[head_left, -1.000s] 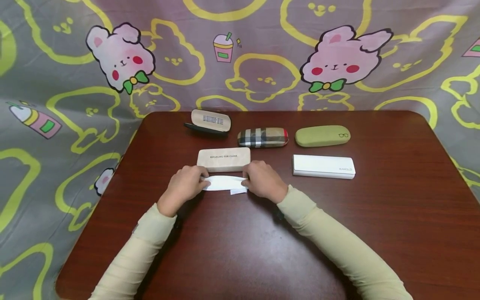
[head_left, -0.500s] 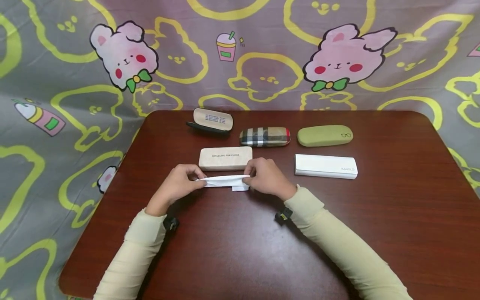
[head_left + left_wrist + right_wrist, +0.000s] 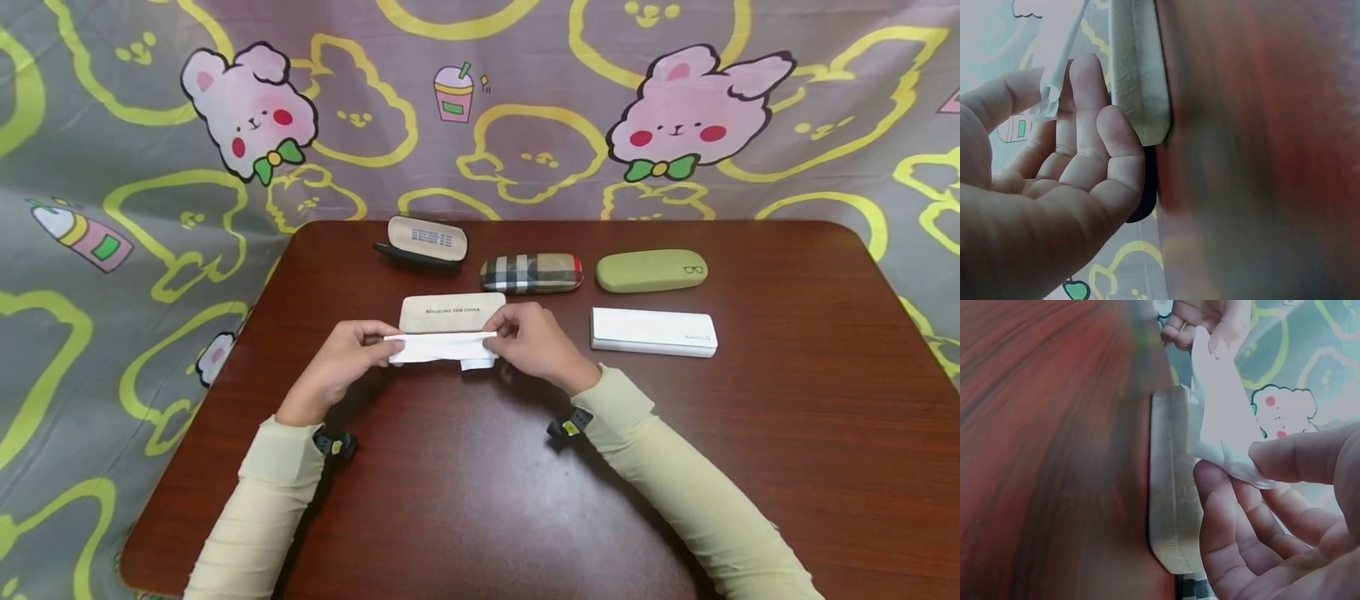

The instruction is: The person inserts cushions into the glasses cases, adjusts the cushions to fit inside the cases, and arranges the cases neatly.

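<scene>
A folded white cloth (image 3: 438,347) is stretched level between both hands, a small loose flap hanging below its right part. My left hand (image 3: 339,360) pinches its left end between thumb and fingers. At the other end my right hand (image 3: 538,343) pinches it the same way. In the right wrist view the cloth (image 3: 1219,406) is plainly raised off the table, and its end lies between thumb and fingers. Just behind it sits a beige glasses case (image 3: 452,312) lettered "REFUELING FOR CHINA", its lower front hidden by the cloth.
Behind stand an opened dark glasses case (image 3: 427,240) with a pale lining, a plaid case (image 3: 532,273) and a green case (image 3: 651,272). A white case (image 3: 652,332) lies to the right. A patterned curtain (image 3: 517,75) hangs behind the brown table (image 3: 480,500).
Both hands have lifted the white cloth off the table and turned its face toward the camera. It now covers the lower front of the beige case. The cases stay put.
</scene>
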`<action>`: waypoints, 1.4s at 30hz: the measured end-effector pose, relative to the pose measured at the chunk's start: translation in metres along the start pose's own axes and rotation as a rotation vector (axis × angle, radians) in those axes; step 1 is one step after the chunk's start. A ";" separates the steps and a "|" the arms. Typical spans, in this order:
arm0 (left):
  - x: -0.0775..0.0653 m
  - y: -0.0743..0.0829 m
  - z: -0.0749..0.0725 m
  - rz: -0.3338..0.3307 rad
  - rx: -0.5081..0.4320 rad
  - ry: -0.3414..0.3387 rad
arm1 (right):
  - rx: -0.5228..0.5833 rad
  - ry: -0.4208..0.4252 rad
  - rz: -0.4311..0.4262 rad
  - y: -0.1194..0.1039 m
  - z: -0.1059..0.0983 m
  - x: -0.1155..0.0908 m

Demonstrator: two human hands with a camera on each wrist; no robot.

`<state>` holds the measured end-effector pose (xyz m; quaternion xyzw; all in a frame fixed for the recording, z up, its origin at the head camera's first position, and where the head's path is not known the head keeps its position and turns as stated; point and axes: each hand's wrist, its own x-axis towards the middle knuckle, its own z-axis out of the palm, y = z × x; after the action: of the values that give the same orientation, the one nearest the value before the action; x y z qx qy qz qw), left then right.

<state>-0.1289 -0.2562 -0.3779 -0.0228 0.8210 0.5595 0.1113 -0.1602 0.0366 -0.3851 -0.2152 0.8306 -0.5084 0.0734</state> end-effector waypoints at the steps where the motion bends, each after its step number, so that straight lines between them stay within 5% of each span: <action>1: 0.000 0.001 -0.001 0.003 -0.010 0.000 | 0.008 0.006 -0.002 -0.001 -0.001 0.001; 8: 0.005 0.009 -0.004 0.026 -0.035 0.013 | 0.010 0.040 -0.018 -0.008 -0.006 0.007; 20: 0.021 0.028 -0.018 0.082 0.113 0.067 | 0.018 0.059 -0.020 -0.015 -0.008 0.025; 42: 0.041 0.044 -0.028 0.072 0.182 0.151 | -0.040 0.096 0.012 -0.017 -0.010 0.053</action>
<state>-0.1802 -0.2619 -0.3369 -0.0253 0.8746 0.4832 0.0304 -0.2063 0.0149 -0.3601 -0.1871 0.8443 -0.5011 0.0321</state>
